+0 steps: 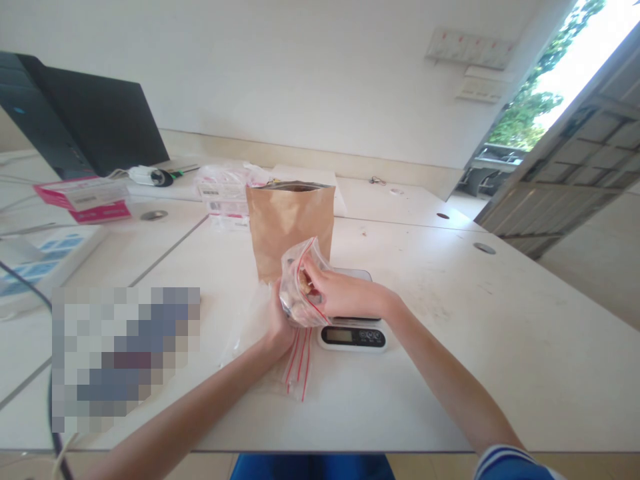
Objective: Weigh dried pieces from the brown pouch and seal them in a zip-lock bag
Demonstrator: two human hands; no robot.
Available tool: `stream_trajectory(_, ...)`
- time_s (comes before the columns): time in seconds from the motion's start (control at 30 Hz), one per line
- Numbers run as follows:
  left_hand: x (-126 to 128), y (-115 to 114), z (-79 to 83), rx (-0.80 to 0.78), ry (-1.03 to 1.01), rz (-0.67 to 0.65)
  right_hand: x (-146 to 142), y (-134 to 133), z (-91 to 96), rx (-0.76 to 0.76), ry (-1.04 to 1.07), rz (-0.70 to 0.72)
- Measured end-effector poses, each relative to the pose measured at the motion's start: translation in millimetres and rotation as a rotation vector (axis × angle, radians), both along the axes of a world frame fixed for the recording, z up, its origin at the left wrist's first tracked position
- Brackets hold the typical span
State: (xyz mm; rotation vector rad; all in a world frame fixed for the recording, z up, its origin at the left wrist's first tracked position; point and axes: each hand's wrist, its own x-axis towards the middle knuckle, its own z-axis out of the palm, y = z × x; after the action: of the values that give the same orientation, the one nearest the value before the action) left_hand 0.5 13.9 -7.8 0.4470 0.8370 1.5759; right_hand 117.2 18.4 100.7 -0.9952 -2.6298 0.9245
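Several red-striped zip bags (299,373) lie short of the near edge of the table (380,417). Just above them I count one clear pouch (291,297), gaping, tan pieces (305,283) inside. The left hand (280,319) curls around it; the right hand (333,290) reaches into its mouth, grip hidden, so I cannot tell. One digital scale (353,337) has open tabletop rightward. Behind stands one open-topped paper bag (290,220).

There are two hands (279,327) (337,292), one paper bag (291,223), one scale (353,337).
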Motion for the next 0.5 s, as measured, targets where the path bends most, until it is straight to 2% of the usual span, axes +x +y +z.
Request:
stream_trajectory(0.13, 0, -1, 0.5, 0.038, -0.065, -0.040, 4, 1, 5.2, 0.003, 0.102, -0.043)
stream_trajectory(0.3, -1, -3, 3.6, 0.095, -0.101, -0.081, 0, 4, -0.6, -0.052, 0.237, -0.078)
stream_trajectory(0.4, -2, -5, 4.8, 0.076, -0.103, -0.077, -2, 8, -6.1, -0.101, 0.256, -0.071)
stream_trajectory(0.5, -2, -6, 4.6, 0.025, -0.091, -0.036, -3, 11, -10.7, -0.116, 0.189, -0.003)
